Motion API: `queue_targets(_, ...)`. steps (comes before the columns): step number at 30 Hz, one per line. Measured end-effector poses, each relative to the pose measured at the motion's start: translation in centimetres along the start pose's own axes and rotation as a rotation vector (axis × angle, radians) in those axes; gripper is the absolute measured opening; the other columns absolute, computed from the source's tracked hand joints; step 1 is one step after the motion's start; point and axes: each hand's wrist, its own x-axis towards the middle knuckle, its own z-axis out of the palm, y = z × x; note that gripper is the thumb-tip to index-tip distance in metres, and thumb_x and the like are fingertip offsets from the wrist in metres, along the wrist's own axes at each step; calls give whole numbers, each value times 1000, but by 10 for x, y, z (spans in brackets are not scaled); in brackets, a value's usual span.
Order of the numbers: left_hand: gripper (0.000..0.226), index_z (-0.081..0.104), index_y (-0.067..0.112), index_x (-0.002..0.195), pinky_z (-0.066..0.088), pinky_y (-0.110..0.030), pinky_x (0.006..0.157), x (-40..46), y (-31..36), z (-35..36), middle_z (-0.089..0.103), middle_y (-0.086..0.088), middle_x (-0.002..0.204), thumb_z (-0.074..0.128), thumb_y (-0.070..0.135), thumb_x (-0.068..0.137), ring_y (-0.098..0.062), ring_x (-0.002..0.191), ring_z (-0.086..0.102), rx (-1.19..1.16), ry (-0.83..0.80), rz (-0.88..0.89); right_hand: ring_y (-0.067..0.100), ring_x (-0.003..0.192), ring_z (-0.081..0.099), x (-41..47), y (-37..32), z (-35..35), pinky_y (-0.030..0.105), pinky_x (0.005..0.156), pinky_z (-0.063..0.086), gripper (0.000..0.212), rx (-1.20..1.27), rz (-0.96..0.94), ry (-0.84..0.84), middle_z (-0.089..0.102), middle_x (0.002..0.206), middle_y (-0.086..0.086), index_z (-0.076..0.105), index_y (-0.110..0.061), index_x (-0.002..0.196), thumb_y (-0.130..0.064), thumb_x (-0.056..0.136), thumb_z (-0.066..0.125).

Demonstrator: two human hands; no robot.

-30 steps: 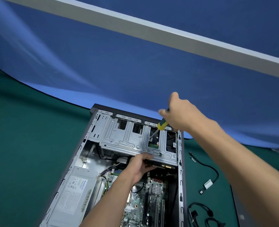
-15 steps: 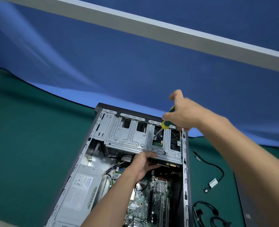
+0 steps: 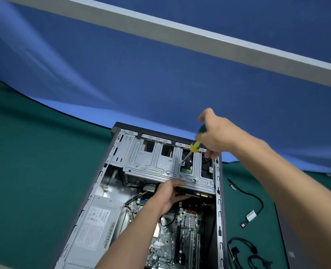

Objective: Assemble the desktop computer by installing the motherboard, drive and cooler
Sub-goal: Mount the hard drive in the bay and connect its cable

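Observation:
An open computer case [image 3: 218,193] lies on its side on the green mat. A silver drive cage [image 3: 153,164] spans its far end. My right hand [image 3: 217,135] grips a green and yellow screwdriver [image 3: 195,145], its tip set on a screw through an opening in the cage. My left hand [image 3: 168,195] reaches under the cage's near edge and holds a black drive [image 3: 194,193] up against it. The motherboard [image 3: 180,233] shows in the case bottom, below my left forearm.
A grey power supply [image 3: 97,224] fills the case's near left corner. Loose black cables [image 3: 255,208] and more cable bundles [image 3: 246,255] lie on the mat right of the case, beside small screws [image 3: 233,187]. A blue backdrop rises behind the case.
The view has shifted a little, so the case sits slightly further right. My right hand has lifted and turned on the screwdriver handle. My left hand stays under the cage.

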Motion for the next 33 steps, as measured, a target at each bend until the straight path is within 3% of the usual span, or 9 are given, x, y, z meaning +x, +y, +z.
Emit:
queue_targets(9,21,58,1,100,56,-46,79,2,-1,-1,54,-19,121,52,-8,83,-32,110,53,-6,6,-5,21,56,50,0,0,3,26,49,33,25,-126,4,168,62,76,8,47,-12,83,-34,94,45)
queue_targets(11,17,59,1,96,55,-45,77,1,-1,-1,51,-20,126,52,-8,83,-36,119,48,-14,-1,-1,21,58,56,1,-2,2,27,51,41,26,-62,16,67,63,73,2,49,-16,88,-42,89,52)
queue_targets(13,16,59,2,94,55,-44,77,-2,1,0,49,-19,126,51,-8,83,-38,123,44,-20,-19,9,24,62,62,0,-6,0,32,59,51,19,-5,-2,-37,64,76,3,44,-20,98,-32,87,54)
queue_targets(16,21,59,3,99,56,-44,76,-1,1,-1,53,-19,124,52,-8,83,-34,114,51,1,-15,7,24,61,52,3,-4,1,29,51,37,23,-144,33,126,58,77,8,42,-12,81,-30,96,44)
queue_targets(20,21,59,2,100,57,-43,75,-1,2,-3,51,-20,127,55,-8,82,-34,118,48,6,-30,13,25,62,63,0,-6,-7,36,63,53,19,-14,28,-138,65,87,8,37,-17,101,-31,94,46)
queue_targets(24,19,59,0,98,56,-40,72,3,-1,-3,47,-21,134,55,-7,81,-36,123,44,9,-15,8,19,55,46,1,-8,3,28,48,30,29,-211,16,101,56,77,7,35,-12,77,-31,99,38)
queue_targets(28,16,60,1,94,56,-41,70,1,0,-3,45,-23,136,55,-8,82,-38,127,40,-7,-20,6,22,51,55,3,-13,-3,29,55,47,9,-91,23,-47,60,72,7,40,-13,92,-20,92,46)
queue_targets(31,21,59,1,99,56,-39,70,4,-1,-4,48,-22,134,54,-8,81,-37,123,44,7,-17,10,20,52,44,4,-10,0,25,46,33,20,-201,77,105,48,67,6,42,-9,74,-12,93,47)
queue_targets(33,23,59,1,102,56,-38,70,4,-1,-4,48,-23,134,54,-8,81,-37,123,45,13,-23,9,24,58,50,3,-8,-2,29,52,42,15,-129,93,43,49,77,7,43,-8,87,-20,95,47)
